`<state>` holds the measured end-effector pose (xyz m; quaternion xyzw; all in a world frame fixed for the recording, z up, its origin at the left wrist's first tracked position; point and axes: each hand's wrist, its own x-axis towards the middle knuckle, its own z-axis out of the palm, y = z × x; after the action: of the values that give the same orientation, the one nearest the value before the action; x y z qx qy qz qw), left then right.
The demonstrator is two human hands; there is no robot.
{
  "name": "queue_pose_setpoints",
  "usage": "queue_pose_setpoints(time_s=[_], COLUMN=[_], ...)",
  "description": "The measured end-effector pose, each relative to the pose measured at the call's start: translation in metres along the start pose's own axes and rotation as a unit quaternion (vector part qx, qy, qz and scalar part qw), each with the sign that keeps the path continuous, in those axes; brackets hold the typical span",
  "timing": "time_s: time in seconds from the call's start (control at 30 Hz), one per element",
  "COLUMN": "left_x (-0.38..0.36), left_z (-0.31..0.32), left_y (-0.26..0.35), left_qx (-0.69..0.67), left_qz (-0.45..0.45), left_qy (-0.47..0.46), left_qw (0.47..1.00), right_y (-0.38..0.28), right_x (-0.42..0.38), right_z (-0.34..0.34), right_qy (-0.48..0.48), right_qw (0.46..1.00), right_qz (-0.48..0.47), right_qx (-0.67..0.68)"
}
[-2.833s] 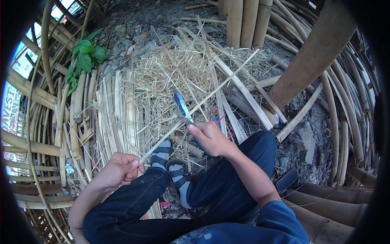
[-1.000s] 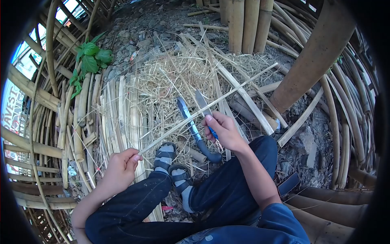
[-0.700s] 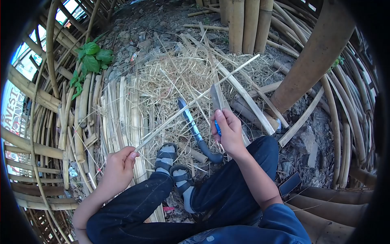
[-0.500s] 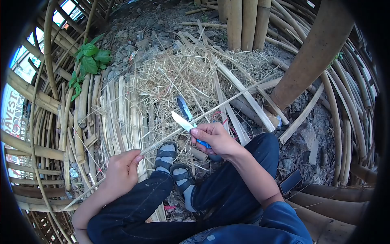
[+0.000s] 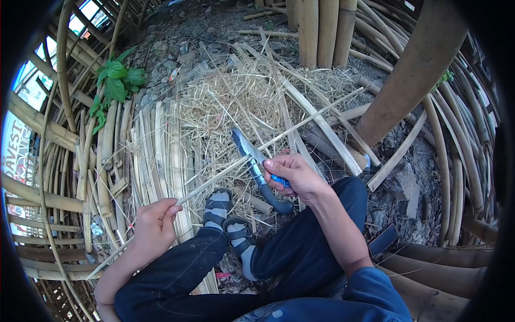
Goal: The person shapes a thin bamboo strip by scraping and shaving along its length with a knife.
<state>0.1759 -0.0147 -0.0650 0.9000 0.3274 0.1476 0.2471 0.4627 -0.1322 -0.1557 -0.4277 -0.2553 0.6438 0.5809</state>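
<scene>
A long thin bamboo strip runs diagonally across the view, from low on the left to the upper right. My left hand pinches it near its lower part. In my right hand is a small knife with a blue handle, its blade against the strip. Beneath the blade, on the ground, lies a larger tool with a dark curved handle; part of it is hidden by the knife and strip.
Shavings cover the ground ahead. Split bamboo strips lie at the left beside a green plant. A thick bamboo pole leans at the right. A phone-like dark object is by my right knee.
My right hand and the knife have moved slightly right and the blade has turned. The strip's far end has shifted, and more of the larger tool's dark handle shows.
</scene>
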Motion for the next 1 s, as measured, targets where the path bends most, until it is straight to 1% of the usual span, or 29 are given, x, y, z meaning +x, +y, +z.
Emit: queue_pose_setpoints(time_s=[0.03, 0.07, 0.1, 0.13, 0.2, 0.23, 0.57, 0.63, 0.7, 0.77, 0.83, 0.87, 0.93, 1.0], left_x=[0.0, 0.0, 0.0, -0.001, -0.002, -0.002, -0.002, -0.002, -0.002, -0.002, -0.004, -0.007, -0.005, -0.005], left_z=[-0.001, 0.0, 0.0, 0.001, 0.001, 0.001, -0.005, -0.005, -0.006, -0.007, -0.009, -0.01, -0.01, -0.01], left_y=[0.0, 0.0, 0.0, 0.0, 0.001, 0.001, 0.004, 0.004, 0.004, 0.003, 0.0, -0.002, -0.004, -0.005], left_qx=[0.002, -0.013, -0.029, -0.029, -0.068, -0.068, -0.07, -0.07, -0.069, -0.06, -0.052, -0.052, -0.055, -0.062], left_qz=[0.0, -0.009, -0.019, -0.019, -0.056, -0.056, -0.067, -0.067, -0.082, -0.074, -0.066, -0.062, -0.054, -0.08], left_qy=[-0.001, -0.024, -0.047, -0.048, -0.068, -0.067, -0.056, -0.05, -0.061, -0.06, -0.057, -0.045, -0.03, -0.033], left_qw=[1.0, 1.0, 0.998, 0.998, 0.994, 0.994, 0.994, 0.994, 0.992, 0.994, 0.995, 0.996, 0.997, 0.994], right_y=[0.006, 0.013, 0.013, 0.012, 0.007, 0.004, -0.001, -0.005, -0.003, -0.003, -0.011, -0.014, -0.024, -0.019], right_x=[0.001, 0.001, 0.001, 0.001, -0.001, -0.002, 0.002, 0.0, 0.002, 0.003, 0.001, 0.001, -0.007, -0.006], right_z=[0.01, 0.021, 0.021, 0.022, 0.018, 0.015, -0.006, -0.006, -0.01, -0.017, -0.035, -0.055, -0.07, -0.063], right_qy=[-0.026, -0.047, -0.041, -0.036, -0.018, 0.0, 0.042, 0.09, 0.084, 0.077, 0.137, 0.192, 0.207, 0.193], right_qw=[1.0, 0.999, 0.999, 0.999, 0.999, 0.998, 0.996, 0.994, 0.994, 0.993, 0.989, 0.979, 0.974, 0.977], right_qz=[0.012, 0.008, 0.013, 0.018, 0.02, 0.023, -0.026, -0.015, -0.018, -0.022, -0.044, -0.069, -0.079, -0.09], right_qx=[-0.008, -0.016, -0.022, -0.029, -0.042, -0.056, -0.078, -0.064, -0.075, -0.083, -0.025, -0.028, -0.052, -0.029])
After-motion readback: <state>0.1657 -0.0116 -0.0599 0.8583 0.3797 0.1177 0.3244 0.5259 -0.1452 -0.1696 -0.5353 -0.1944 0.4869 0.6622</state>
